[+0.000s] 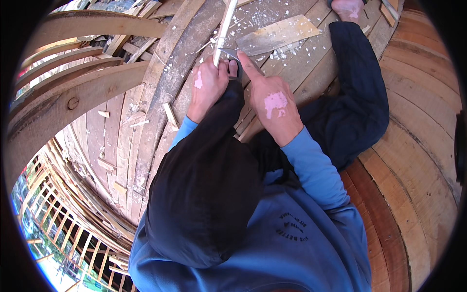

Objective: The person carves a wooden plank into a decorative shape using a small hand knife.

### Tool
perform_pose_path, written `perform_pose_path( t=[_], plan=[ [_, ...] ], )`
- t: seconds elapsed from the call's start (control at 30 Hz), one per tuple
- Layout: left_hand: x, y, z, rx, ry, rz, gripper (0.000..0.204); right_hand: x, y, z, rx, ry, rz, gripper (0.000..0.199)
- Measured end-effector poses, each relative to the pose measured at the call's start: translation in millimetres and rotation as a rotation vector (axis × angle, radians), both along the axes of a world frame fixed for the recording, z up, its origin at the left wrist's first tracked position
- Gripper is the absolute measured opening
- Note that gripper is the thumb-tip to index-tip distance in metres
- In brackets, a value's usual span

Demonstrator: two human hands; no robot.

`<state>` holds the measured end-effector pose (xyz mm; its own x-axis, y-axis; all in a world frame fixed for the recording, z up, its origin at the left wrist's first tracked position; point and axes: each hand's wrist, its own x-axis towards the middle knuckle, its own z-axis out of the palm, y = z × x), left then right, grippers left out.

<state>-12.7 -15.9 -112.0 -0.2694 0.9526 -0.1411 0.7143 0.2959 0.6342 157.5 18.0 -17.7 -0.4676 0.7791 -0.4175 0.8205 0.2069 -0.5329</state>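
Note:
My left hand [208, 88] is closed around the lower end of a thin pale wooden stick [224, 33], which runs up past the top edge of the picture. In my right hand [275, 100] is a knife; its handle is hidden under the palm. The index finger lies stretched along the knife blade [229, 51], and the blade's tip meets the stick just above my left hand. Small white shavings [287, 50] are scattered on the planks beyond both hands.
A flat piece of board [278, 35] lies beyond my right hand. Curved timber ribs [78, 100] stand at the left, and planked sides [418, 102] rise at the right. Several wood offcuts [170, 116] lie on the plank floor [114, 141]. My bent legs flank the work.

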Motion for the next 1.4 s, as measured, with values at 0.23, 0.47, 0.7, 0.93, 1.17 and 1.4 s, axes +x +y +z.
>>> perform_pose_path(
  t=[0.23,0.47,0.7,0.93,1.17,1.4],
  plan=[
    [5.0,1.5,10.3,-0.067,-0.171,0.096,0.031,4.5,7.3,-14.8,-0.038,0.326,-0.067,0.059],
    [5.3,4.0,14.8,-0.101,-0.232,0.122,0.028,12.6,9.7,-5.9,-0.055,0.389,-0.041,0.055],
    [3.3,3.4,11.6,-0.102,-0.207,0.096,0.030,18.3,9.4,-8.4,-0.080,0.360,-0.026,0.062],
    [2.5,1.3,6.5,-0.118,-0.154,0.061,0.032,20.0,11.9,-4.9,0.024,0.316,0.053,0.058],
    [0.7,-0.9,-2.1,-0.092,-0.045,0.018,0.031,14.7,2.3,-8.8,0.063,0.170,0.061,0.061],
    [-2.0,-6.7,-8.8,-0.039,0.029,0.008,0.028,15.7,7.6,-18.0,-0.090,0.288,0.022,0.056]
  ],
)
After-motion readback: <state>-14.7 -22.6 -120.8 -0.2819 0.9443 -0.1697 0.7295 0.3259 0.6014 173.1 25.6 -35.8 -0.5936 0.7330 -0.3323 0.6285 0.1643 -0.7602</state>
